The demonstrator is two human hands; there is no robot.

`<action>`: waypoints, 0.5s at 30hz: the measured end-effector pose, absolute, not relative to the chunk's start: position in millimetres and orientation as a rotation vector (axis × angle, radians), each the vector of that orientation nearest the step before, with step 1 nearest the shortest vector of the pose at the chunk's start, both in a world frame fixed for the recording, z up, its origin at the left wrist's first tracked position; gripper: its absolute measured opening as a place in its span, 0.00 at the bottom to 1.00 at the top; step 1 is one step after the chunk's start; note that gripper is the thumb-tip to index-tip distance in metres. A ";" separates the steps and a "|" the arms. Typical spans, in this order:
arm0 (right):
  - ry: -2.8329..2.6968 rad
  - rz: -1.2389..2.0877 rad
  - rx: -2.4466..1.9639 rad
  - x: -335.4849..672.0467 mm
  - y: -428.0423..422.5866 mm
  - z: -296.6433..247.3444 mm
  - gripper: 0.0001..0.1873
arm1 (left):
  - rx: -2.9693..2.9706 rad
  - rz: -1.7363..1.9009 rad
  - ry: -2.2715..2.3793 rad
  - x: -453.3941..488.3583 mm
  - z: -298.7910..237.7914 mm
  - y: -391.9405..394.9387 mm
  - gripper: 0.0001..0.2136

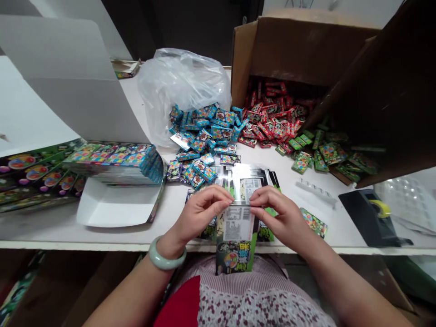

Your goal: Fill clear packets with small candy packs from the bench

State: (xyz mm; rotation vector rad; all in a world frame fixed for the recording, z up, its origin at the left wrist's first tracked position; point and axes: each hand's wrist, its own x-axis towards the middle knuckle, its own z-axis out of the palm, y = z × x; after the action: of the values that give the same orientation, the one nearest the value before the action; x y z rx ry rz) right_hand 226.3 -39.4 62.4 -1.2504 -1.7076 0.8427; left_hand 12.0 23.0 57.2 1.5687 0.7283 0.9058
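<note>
My left hand [199, 211], with a pale green bangle at the wrist, pinches the left side of a printed candy packet [235, 254]. On the other side my right hand [282, 218] grips the same packet between thumb and fingers. The packet is black and green with a white label, and its lower end hangs past the table edge. A glossy, clear strip shows above the fingers. Beneath and behind my hands lie several similar flat packets [274, 179], partly hidden. Small blue candy boxes [204, 170] are heaped just beyond my left hand.
A clear plastic bag [184, 79] spills blue boxes. Red boxes [272, 120] and green boxes [303, 159] lie in and before a cardboard carton [289, 50]. An open display box [117, 204] stands left. Right are a tape dispenser [373, 218] and a clear plastic strip [315, 191].
</note>
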 end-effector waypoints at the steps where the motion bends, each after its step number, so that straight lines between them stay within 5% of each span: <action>1: -1.704 0.803 -1.258 224.9 -40.3 59.7 0.01 | 1.565 0.914 0.732 12.5 56.1 22.9 0.04; 15: -1.572 0.828 -1.198 219.8 -22.9 44.9 0.04 | 1.626 0.768 1.007 19.1 43.6 40.6 0.05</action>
State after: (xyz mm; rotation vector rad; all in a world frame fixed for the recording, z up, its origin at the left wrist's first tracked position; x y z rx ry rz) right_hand 219.8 -22.9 44.9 -1.1980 -1.5724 0.8277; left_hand 19.1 40.6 43.6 1.6257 1.0074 0.7682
